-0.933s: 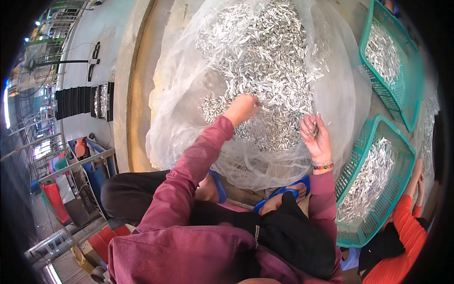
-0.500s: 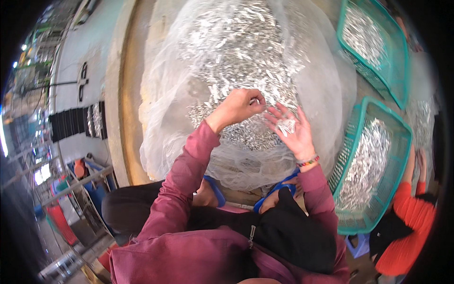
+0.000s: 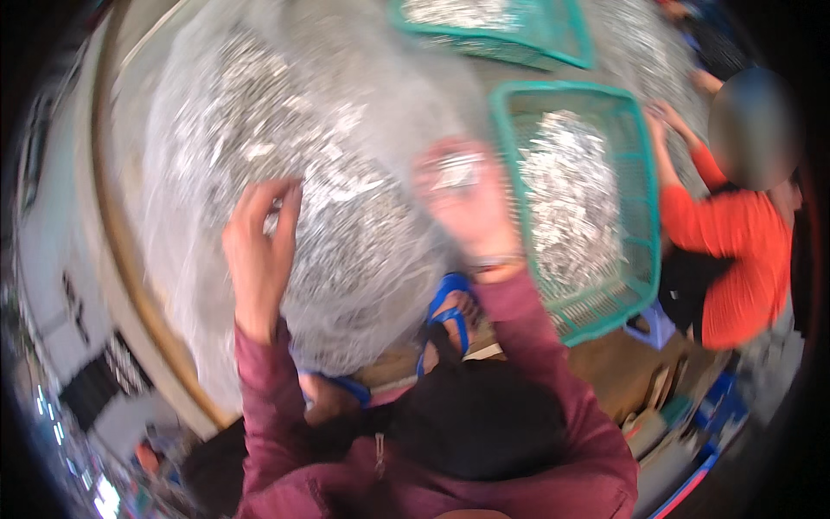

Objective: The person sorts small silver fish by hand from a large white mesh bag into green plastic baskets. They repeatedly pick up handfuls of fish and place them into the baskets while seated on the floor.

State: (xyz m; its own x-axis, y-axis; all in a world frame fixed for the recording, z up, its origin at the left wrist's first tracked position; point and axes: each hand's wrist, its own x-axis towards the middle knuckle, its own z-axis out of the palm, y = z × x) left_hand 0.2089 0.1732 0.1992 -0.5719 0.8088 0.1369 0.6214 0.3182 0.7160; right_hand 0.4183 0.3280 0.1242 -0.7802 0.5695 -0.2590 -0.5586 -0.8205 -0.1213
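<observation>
Over a heap of small silvery fish [image 3: 346,216] lying on a sheet of white netting [image 3: 186,225], my left hand [image 3: 264,246] is curled with thumb and fingertips brought together. Whether it pinches anything I cannot make out. My right hand [image 3: 471,208], smeared by motion, is palm up beside the near green basket, with a few small fish [image 3: 456,171] lying in it. A band circles that wrist. The near green basket [image 3: 640,294] holds a pile of the same kind of silvery fish [image 3: 571,199].
Another green basket [image 3: 553,56] with fish stands at the far side. A person in an orange top [image 3: 735,259] reaches beyond the near basket toward more fish on the right. Low concrete edging [image 3: 112,251] runs along the left. My feet in blue sandals [image 3: 450,320] are at the netting's near edge.
My view has swung right. My hands, close together over the heap before, are now apart, the right one beside the near basket with fish still in its palm.
</observation>
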